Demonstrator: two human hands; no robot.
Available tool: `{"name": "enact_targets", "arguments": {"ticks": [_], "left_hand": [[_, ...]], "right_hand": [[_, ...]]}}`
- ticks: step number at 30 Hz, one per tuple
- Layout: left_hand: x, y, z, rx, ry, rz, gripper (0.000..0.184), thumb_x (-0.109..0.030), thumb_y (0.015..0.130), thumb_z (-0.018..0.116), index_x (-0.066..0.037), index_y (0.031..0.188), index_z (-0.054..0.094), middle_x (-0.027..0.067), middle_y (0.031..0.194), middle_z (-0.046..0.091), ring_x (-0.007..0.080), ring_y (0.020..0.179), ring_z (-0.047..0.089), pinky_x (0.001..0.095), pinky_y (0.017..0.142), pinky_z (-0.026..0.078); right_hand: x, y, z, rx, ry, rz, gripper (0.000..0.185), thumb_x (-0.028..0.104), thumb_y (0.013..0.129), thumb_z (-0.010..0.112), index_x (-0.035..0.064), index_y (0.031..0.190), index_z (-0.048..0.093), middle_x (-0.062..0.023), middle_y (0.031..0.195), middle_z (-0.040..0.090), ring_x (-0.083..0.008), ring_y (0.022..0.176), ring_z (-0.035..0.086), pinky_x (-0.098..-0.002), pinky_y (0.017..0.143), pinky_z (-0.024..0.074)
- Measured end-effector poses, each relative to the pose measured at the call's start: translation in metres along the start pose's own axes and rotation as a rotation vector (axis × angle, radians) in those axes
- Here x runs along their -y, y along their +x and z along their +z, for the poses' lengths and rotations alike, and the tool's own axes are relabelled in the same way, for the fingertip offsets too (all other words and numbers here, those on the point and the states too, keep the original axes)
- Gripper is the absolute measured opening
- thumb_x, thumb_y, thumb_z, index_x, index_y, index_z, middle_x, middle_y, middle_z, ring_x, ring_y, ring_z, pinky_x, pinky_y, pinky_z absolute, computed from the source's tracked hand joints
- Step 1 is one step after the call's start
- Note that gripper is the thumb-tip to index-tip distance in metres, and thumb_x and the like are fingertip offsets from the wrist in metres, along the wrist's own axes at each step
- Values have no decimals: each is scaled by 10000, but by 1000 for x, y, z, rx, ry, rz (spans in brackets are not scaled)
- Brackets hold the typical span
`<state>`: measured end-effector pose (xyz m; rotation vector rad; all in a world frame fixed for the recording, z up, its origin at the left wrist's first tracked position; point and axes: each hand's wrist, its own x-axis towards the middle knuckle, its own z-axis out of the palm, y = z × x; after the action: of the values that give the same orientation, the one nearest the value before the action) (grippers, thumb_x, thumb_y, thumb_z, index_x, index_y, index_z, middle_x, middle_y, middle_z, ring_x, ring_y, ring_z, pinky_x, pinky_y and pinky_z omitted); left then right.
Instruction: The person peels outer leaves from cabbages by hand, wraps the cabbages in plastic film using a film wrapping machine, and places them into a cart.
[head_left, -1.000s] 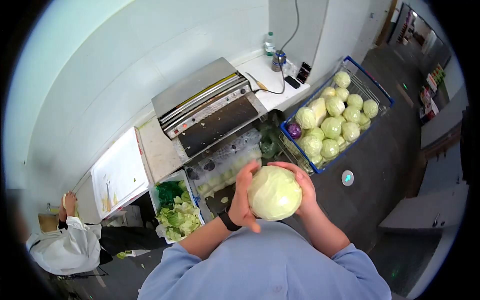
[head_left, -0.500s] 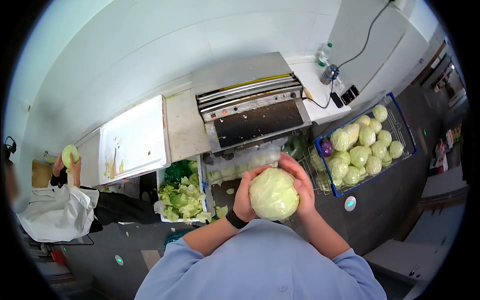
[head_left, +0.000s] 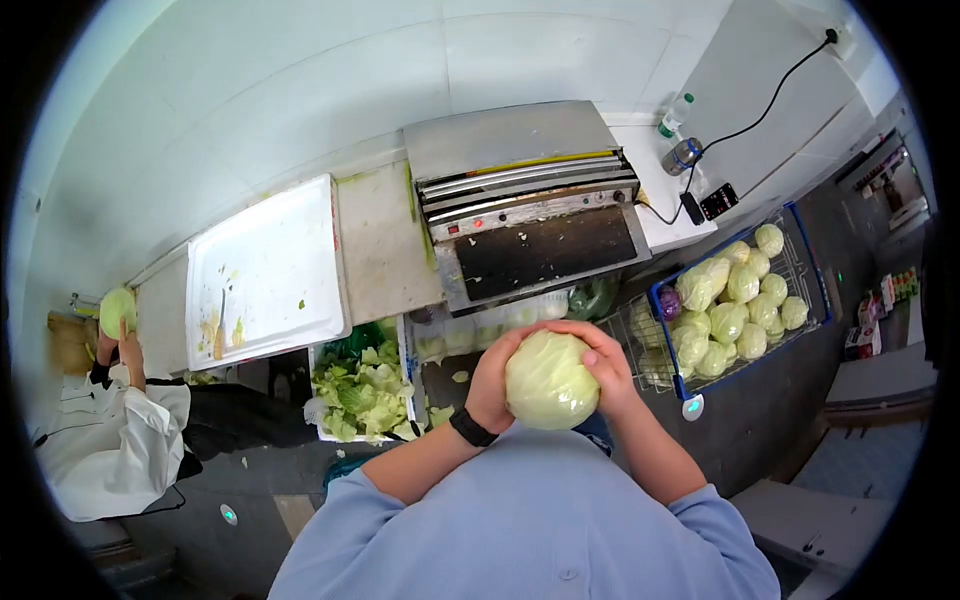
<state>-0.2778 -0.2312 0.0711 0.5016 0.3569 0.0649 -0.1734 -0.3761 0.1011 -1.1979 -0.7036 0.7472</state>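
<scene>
A pale green cabbage (head_left: 552, 382), its surface shiny as if under clear film, is held up close before my blue shirt. My left hand (head_left: 490, 385) cups its left side, and my right hand (head_left: 606, 365) wraps its right and far side. The fingertips of both hands come together behind the top of the cabbage. Past my hands, on the counter, stands a film-wrapping machine (head_left: 540, 250) with a dark plate, rollers and a small red light.
A blue-rimmed cart (head_left: 683, 385) with several cabbages and one purple one stands right. Left are a white tray (head_left: 270, 270) with a knife (head_left: 222, 325) and a crate of loose leaves (head_left: 362, 395). A co-worker (head_left: 130, 430) holds another cabbage (head_left: 117, 313) at far left. A cord (head_left: 770, 100) crosses the wall.
My view has shifted slightly. Both hands stay around the cabbage, which seems turned a little, with my fingers closer together behind it. The co-worker's hands and cabbage have shifted.
</scene>
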Motion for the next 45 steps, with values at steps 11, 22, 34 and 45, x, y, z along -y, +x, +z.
{"name": "enact_targets", "arguments": {"ticks": [11, 22, 34, 45], "left_hand": [[-20, 7, -1, -106, -157, -200, 405, -372, 1062, 422, -51, 1227, 606, 102, 1157, 684, 224, 1065, 667, 374, 952, 532], [-5, 15, 1, 44, 336, 394, 649, -460, 993, 551, -63, 1468, 355, 126, 1421, 479, 265, 1283, 518, 395, 1077, 451], [-10, 24, 22, 62, 317, 258, 625, -476, 1044, 418, -60, 1503, 329, 155, 1480, 454, 277, 1347, 480, 419, 1140, 380], [12, 54, 25, -42, 139, -44, 692, -585, 1042, 273, -30, 1328, 571, 144, 1288, 646, 285, 1154, 639, 420, 994, 502]], "right_hand": [[-19, 22, -5, -103, 28, 25, 728, 552, 987, 483, -52, 1393, 480, -190, 1372, 556, -256, 1254, 552, -393, 1074, 430], [-24, 8, 11, -333, -61, -179, 797, 452, 905, 679, -6, 1486, 384, -158, 1423, 480, -246, 1293, 490, -387, 1098, 388], [-3, 18, -6, -356, 254, 106, 550, 382, 1051, 417, -12, 1433, 449, -174, 1391, 536, -272, 1287, 531, -394, 1088, 428], [2, -31, -38, -234, -558, -36, 1197, 346, 632, 933, 71, 1562, 232, -198, 1555, 329, -385, 1448, 325, -444, 1172, 328]]}}
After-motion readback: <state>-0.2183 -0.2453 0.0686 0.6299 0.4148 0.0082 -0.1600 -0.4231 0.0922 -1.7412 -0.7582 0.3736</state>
